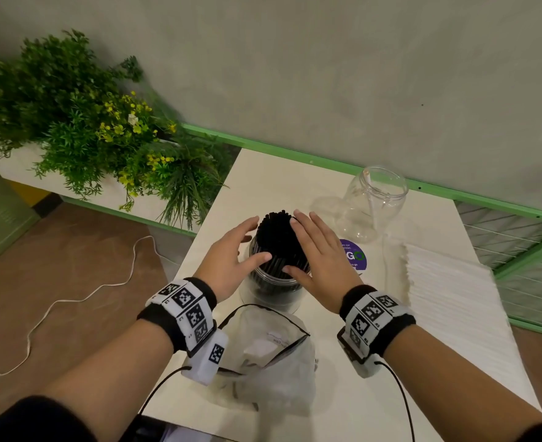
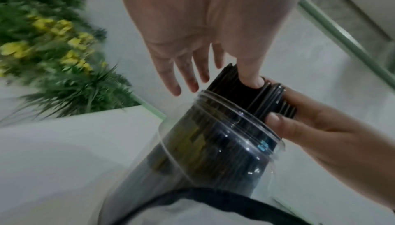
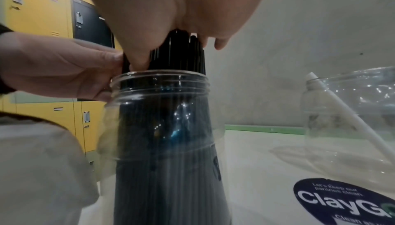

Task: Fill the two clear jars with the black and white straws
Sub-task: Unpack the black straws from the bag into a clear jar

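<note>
A clear jar [image 1: 274,282] packed with black straws [image 1: 276,237] stands upright mid-table; the straw tops stick out above its rim. My left hand [image 1: 247,244] is beside the bundle with straight fingers, its thumb [image 2: 252,80] pressing on the straws. From the other side my right hand [image 1: 307,247] lies over the tops, thumb [image 3: 138,61] and fingers wrapped round the bundle. A second clear jar [image 1: 371,205] at the back right holds one white straw [image 3: 342,110]. A stack of white straws [image 1: 448,298] lies at the right edge.
A crumpled clear plastic bag [image 1: 272,355] lies in front of the filled jar. A purple round sticker [image 1: 355,255] marks the table [image 1: 374,393] between jars. Green plants [image 1: 88,122] fill a planter on the left; a green rail [image 1: 295,154] and wall back the table.
</note>
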A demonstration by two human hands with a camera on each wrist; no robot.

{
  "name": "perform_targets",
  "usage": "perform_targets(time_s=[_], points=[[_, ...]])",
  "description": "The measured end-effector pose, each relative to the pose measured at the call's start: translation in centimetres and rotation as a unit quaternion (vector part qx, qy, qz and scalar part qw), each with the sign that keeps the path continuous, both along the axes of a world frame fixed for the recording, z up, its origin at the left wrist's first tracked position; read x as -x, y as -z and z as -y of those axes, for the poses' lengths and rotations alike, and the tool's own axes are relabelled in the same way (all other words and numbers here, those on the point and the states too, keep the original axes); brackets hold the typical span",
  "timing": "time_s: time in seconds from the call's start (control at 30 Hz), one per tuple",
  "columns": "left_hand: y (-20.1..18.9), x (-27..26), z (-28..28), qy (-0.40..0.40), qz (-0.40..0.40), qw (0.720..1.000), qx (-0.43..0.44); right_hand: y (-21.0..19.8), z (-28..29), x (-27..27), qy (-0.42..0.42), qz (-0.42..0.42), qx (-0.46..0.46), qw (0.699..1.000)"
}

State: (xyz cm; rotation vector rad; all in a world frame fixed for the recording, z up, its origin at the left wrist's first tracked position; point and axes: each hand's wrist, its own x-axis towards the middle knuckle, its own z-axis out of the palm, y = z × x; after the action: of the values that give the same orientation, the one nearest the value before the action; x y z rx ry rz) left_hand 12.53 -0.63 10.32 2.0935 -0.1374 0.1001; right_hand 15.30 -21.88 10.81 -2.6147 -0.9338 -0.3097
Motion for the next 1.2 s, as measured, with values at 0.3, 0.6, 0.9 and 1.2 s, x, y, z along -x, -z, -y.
perform_targets(time_s=[0.3,0.6,0.9,1.2], points=[[-1.0,-1.0,0.8,0.074,-0.029,0.997,0.015,-1.8,-1.3,-2.8,-0.009,-0.14,-0.072,0.987],[-0.8,0.2,0.8,0.064,-0.075,0.99,0.096,-1.5,-1.5,-2.0,0.032,-0.039,-0.015,0.999],[0.5,0.9,-0.1,0.023,-0.131,0.986,0.1,-3.3,-3.8,-3.3,-0.063,-0.029,0.141,0.988],[0.9,4.9,-5.4,-0.095,-0.154,0.975,0.125,-3.8,-4.6,-3.3,-0.004,-0.06,0.136,0.989]])
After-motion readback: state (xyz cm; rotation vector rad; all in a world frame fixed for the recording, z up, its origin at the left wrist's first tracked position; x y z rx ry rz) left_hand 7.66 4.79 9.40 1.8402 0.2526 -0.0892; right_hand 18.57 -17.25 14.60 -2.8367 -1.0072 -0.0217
